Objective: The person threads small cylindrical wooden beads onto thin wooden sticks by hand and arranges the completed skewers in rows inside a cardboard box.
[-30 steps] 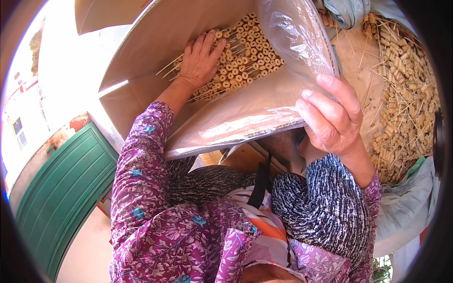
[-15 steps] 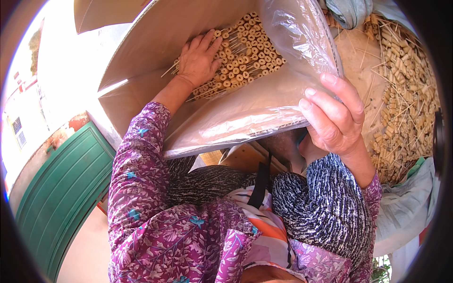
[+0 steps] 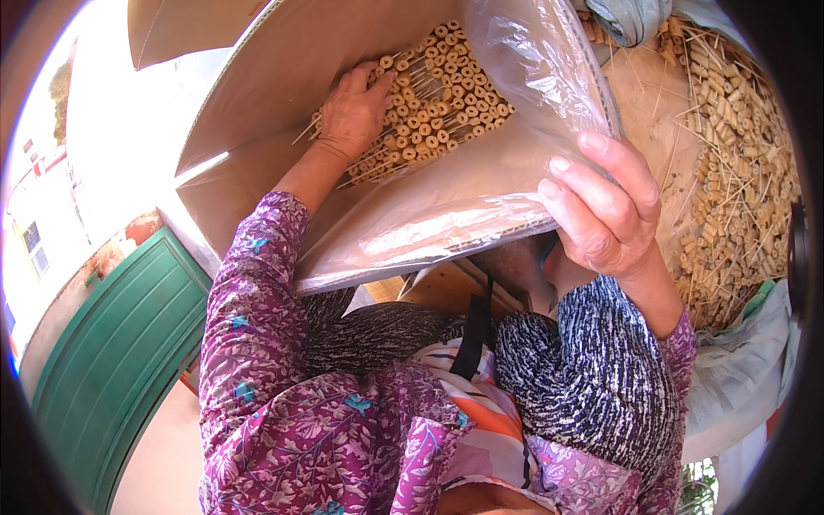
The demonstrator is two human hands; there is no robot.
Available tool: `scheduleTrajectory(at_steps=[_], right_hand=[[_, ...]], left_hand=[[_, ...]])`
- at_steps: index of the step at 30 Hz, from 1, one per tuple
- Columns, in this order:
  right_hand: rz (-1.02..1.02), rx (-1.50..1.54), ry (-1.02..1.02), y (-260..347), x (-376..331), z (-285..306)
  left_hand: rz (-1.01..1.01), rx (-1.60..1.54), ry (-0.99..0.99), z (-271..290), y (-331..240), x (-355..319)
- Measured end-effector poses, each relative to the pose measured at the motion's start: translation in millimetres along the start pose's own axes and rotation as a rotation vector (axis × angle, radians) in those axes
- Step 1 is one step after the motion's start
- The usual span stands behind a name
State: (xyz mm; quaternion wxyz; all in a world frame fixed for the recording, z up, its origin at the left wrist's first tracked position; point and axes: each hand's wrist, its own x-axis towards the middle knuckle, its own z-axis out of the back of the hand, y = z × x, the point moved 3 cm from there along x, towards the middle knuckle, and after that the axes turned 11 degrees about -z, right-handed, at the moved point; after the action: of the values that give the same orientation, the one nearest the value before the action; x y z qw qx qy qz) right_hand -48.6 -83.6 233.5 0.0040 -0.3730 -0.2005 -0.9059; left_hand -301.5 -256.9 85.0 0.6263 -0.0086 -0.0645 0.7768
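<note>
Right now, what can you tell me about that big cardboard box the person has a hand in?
The cardboard box is plain brown, open and tilted toward the person. A clear plastic liner covers its inside. Small tan pieces on thin sticks are heaped deep inside. The left hand rests on them; the right hand grips the near rim and liner.

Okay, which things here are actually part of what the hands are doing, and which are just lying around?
In use:
- left hand, pressed on the skewered wooden beads
- cardboard box holding them
- clear plastic liner
- right hand, gripping the box's edge

Lying about:
- heap of loose beads and sticks on the right
- green door
- white sack
</note>
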Motion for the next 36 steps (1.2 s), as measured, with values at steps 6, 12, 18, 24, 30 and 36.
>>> scheduleTrajectory(at_steps=[6,12,18,24,30,36], right_hand=[[-0.003,0.006,-0.007,-1,0,-2],[-0.068,-0.01,0.283,14,33,32],[0.164,-0.207,0.767,42,127,-25],[-0.176,-0.758,1.524,15,156,-168],[-0.248,-0.664,1.463,-41,105,-183],[-0.285,-0.646,1.398,-31,110,-185]], left_hand=[[0.036,0.046,-0.045,5,-6,1],[-0.014,-0.015,0.05,6,-1,3],[-0.06,-0.05,0.171,6,4,11],[-0.045,-0.052,0.283,20,-3,25],[-0.053,-0.013,0.142,37,-17,14],[-0.062,0.038,0.06,54,-19,2]])
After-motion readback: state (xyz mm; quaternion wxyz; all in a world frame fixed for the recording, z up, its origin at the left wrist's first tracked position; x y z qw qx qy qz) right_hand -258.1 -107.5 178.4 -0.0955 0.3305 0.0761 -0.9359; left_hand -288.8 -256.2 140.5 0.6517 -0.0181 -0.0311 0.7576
